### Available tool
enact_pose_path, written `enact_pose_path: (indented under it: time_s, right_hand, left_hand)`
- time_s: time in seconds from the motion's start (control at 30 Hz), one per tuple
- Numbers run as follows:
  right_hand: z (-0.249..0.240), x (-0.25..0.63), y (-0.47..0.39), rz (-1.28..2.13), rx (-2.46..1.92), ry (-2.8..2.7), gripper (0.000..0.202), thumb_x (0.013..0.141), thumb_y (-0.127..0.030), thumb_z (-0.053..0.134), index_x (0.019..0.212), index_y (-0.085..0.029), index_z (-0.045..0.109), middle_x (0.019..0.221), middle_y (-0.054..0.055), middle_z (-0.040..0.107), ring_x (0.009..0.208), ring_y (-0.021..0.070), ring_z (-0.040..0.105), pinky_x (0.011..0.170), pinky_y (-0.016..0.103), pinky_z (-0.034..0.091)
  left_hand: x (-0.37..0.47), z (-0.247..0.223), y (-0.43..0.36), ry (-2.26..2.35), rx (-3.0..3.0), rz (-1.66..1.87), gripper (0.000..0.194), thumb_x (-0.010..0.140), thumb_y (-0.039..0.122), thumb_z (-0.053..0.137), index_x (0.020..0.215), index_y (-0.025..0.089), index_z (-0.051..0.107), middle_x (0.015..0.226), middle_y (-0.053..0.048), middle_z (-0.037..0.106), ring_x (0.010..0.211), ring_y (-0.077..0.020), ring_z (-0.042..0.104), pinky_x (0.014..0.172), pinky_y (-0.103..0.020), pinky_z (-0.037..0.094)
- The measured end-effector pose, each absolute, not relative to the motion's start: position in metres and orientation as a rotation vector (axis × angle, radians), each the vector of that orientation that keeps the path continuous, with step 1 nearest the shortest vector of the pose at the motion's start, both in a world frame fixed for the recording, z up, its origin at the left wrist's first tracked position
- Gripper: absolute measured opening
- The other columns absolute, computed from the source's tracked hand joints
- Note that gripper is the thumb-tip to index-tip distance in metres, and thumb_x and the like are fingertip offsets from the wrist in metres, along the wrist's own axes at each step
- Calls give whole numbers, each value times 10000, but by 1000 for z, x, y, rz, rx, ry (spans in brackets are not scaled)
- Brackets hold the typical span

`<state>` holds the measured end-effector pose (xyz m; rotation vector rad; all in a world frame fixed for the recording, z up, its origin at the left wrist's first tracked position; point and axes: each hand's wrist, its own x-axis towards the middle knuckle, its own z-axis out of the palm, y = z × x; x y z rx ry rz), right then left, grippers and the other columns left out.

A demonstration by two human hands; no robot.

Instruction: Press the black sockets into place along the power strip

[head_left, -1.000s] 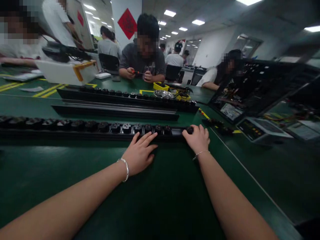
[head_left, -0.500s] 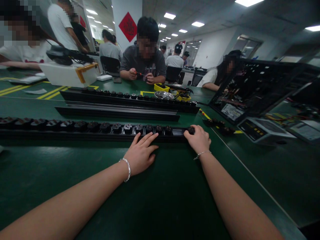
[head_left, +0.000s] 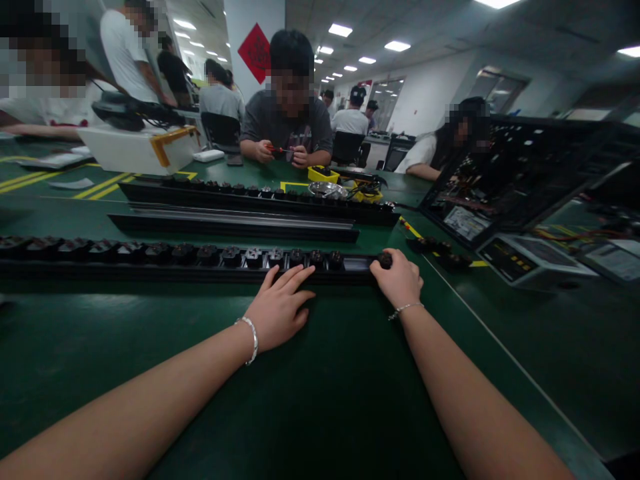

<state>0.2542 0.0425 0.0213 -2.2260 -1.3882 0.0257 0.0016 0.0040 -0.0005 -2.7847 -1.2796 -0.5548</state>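
Note:
A long black rail (head_left: pixel 225 273) lies across the green table, holding a row of dark socket modules (head_left: pixel 231 256). My left hand (head_left: pixel 281 308) rests with spread fingers on the rail's near edge, below the modules, holding nothing. At the rail's right end, my right hand (head_left: pixel 400 279) has its thumb and fingers around a round black module (head_left: pixel 384 260). Between that piece and the last module of the row, a bare stretch of the rail's channel shows.
Behind lie a bare black rail (head_left: pixel 240 223) and another loaded rail (head_left: pixel 260 200). Yellow trays (head_left: pixel 323 175) stand beyond. A black metal case (head_left: pixel 520 180) and a silver box (head_left: pixel 535 263) are at right. A person (head_left: pixel 287 107) sits opposite, holding a small tool.
The rail with its modules has shifted very slightly left, and my left hand with it. My right hand stays around the black module, nearly unmoved.

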Motion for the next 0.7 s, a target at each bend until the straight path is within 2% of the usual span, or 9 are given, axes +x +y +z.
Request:
enact_pose_path:
  time_s: [0.1, 0.27, 0.7]
  right_hand:
    - [22, 254, 42, 38, -2228, -1395, 448, 736, -446, 456, 1146, -285, 534, 1209, 61, 535, 1118, 315, 430, 917, 545, 328]
    - [20, 259, 43, -30, -2266, -1393, 510, 725, -482, 461, 1174, -248, 520, 1312, 98, 431, 1152, 318, 400, 922, 515, 343]
    - [14, 270, 47, -65, -2177, -1443, 452, 707, -466, 472, 1073, -217, 564, 1158, 102, 512, 1069, 284, 444, 892, 426, 363]
  left_hand:
    - [1, -1, 4, -1276, -2788, -564, 290, 813, 298, 488, 1085, 302, 587, 1471, -3, 295, 1339, -255, 266, 1089, -556, 137]
    - [1, -1, 5, -1275, -2790, -556, 290, 815, 298, 489, 1089, 300, 583, 1473, -4, 290, 1343, -252, 257, 1090, -555, 133]
    - [1, -1, 4, -1270, -2798, -577, 294, 811, 301, 491, 1090, 296, 584, 1471, -4, 295, 1337, -267, 267, 1091, -558, 133]
